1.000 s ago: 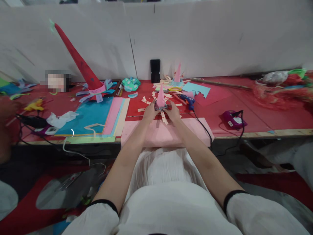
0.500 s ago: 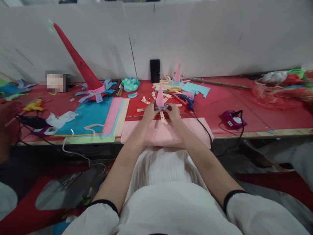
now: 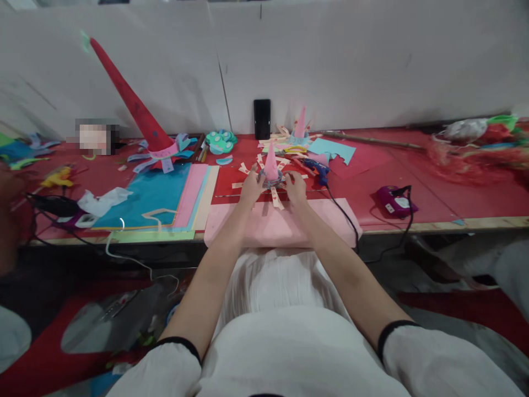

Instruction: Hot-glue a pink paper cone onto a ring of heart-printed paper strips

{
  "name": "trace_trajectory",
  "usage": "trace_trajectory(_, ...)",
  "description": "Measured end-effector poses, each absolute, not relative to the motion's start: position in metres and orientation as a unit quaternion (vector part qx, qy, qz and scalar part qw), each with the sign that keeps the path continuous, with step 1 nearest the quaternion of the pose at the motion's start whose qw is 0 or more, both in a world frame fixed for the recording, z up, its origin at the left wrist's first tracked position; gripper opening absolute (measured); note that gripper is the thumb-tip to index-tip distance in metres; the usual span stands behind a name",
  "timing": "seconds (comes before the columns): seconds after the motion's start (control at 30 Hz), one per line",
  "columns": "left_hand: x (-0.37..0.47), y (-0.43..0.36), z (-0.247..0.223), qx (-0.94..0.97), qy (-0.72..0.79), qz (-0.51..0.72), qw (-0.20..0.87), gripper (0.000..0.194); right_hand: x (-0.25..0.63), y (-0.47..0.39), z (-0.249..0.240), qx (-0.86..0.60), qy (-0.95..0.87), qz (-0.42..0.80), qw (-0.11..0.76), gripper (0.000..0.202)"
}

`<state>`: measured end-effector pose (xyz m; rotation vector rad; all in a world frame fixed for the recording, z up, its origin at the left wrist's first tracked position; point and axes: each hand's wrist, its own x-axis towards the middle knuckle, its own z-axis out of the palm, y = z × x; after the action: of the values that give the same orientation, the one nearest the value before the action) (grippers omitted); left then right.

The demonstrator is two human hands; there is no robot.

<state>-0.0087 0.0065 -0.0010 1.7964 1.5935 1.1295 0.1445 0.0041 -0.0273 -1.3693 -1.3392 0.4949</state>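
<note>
A small pink paper cone (image 3: 271, 165) stands upright in front of me, with a patterned grey-blue band at its base. Printed cream paper strips (image 3: 276, 199) with red marks fan out around it. On the cone's left side, my left hand (image 3: 251, 188) is at the band, its thumb against it and its fingers bent over a strip. My right hand (image 3: 296, 188) is just to the right of the cone, fingers curved and apart, with a small gap to the band. What lies under the fingertips is partly hidden.
A pink padded slab (image 3: 281, 223) lies at the table's front edge. Right of the cone is a blue glue gun (image 3: 320, 172) with a trailing cord. Behind stand another pink cone (image 3: 300, 128) and a black phone (image 3: 262, 120). A tall red cone (image 3: 132, 102) and coloured sheets (image 3: 151, 193) are left.
My right hand has loosened from the cone's base and moved slightly right. My left hand has shifted a little, its fingers higher along the band. The cone stays in place.
</note>
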Motion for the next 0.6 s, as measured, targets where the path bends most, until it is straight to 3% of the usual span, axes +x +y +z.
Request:
trace_trajectory(0.1, -0.011, 0.006, 0.0, 0.627, 0.613, 0.413, 0.246, 0.045, 0.145, 0.004, -0.028, -0.576, -0.572, 0.215, 0.543, 0.027)
trace_trajectory(0.33, -0.012, 0.005, -0.001, 0.631, 0.624, 0.389, 0.247, 0.046, 0.144, 0.005, -0.033, -0.572, -0.562, 0.232, 0.55, 0.026)
trace_trajectory(0.6, -0.017, 0.001, 0.013, 0.607, 0.612, 0.466, 0.198, 0.034, 0.146, 0.003, -0.028, -0.578, -0.576, 0.192, 0.545, 0.023)
